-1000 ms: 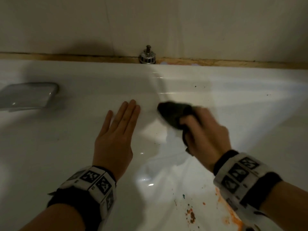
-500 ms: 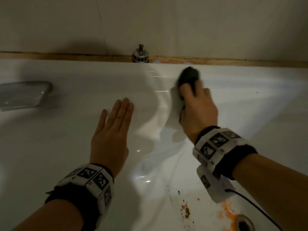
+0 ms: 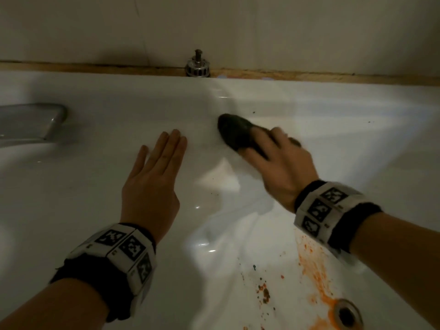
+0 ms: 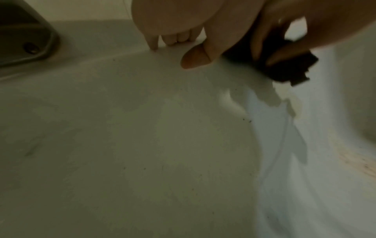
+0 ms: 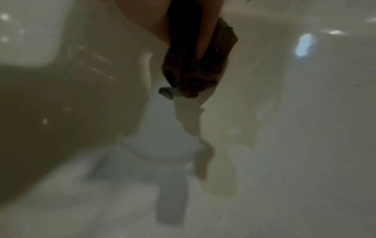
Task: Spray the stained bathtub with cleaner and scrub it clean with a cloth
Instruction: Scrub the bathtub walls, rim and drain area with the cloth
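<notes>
Right hand [image 3: 283,167] grips dark bunched cloth [image 3: 235,134] at frame centre, scrubbing white glossy bathtub [image 3: 357,144] wall; left hand [image 3: 150,184], fingers straight, lies flat, prob. for support.

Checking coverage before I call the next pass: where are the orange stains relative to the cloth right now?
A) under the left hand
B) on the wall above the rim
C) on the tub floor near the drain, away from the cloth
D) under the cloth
C: the orange stains lie by the drain, while the right hand holds the dark cloth higher on the bathtub wall.
</notes>
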`<state>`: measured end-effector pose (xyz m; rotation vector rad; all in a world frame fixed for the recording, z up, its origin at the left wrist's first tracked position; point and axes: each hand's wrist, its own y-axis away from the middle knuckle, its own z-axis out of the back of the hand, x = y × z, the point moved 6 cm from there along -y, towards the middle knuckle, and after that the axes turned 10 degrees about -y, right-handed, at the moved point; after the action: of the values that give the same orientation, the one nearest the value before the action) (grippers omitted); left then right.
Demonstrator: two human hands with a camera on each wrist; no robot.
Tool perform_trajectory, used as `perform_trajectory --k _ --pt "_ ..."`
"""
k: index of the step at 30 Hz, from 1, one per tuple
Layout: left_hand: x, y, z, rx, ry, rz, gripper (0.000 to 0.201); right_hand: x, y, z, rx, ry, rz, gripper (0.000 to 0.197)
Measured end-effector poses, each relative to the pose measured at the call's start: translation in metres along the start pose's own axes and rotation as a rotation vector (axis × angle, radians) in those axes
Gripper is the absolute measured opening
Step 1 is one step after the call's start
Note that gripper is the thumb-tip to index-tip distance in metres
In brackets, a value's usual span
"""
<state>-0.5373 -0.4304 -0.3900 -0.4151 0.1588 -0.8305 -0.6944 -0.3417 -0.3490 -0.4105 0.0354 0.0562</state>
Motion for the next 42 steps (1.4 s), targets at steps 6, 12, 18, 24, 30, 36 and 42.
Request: perform_trajectory --k 6,12,18,24,30,36,42 --pt "0.001 0.005 -0.001 0.001 -0.045 -0.052 0.086 0.04 0.022 -0.062 0.233 -0.03 0.182 0.057" --pt "0.001 0.003 -0.005 -0.006 -0.057 -0.03 0.087 0.02 0.02 -0.012 0.102 -0.241 -0.181 0.043" --pt "-0.004 0.005 -0.006 -0.04 -0.072 -0.011 0.086 0.011 0.015 -0.041 0.205 0.084 0.025 0.049" --pt "-0.006 0.005 -0.008 -0.058 -0.075 0.024 0.089 0.046 0.039 -0.115 0.694 0.012 0.127 0.062" --pt "-0.005 0.004 -0.007 -0.057 -0.071 0.017 0.09 0.053 0.043 -0.09 0.498 -0.164 -0.021 0.061" --pt "-0.009 0.008 -0.009 -0.04 -0.067 0.043 0.092 0.033 0.019 -0.062 0.139 -0.028 0.045 0.052" --pt "-0.006 0.009 -0.016 -0.093 -0.097 0.022 0.086 0.036 0.033 -0.099 0.17 0.02 0.049 0.051"
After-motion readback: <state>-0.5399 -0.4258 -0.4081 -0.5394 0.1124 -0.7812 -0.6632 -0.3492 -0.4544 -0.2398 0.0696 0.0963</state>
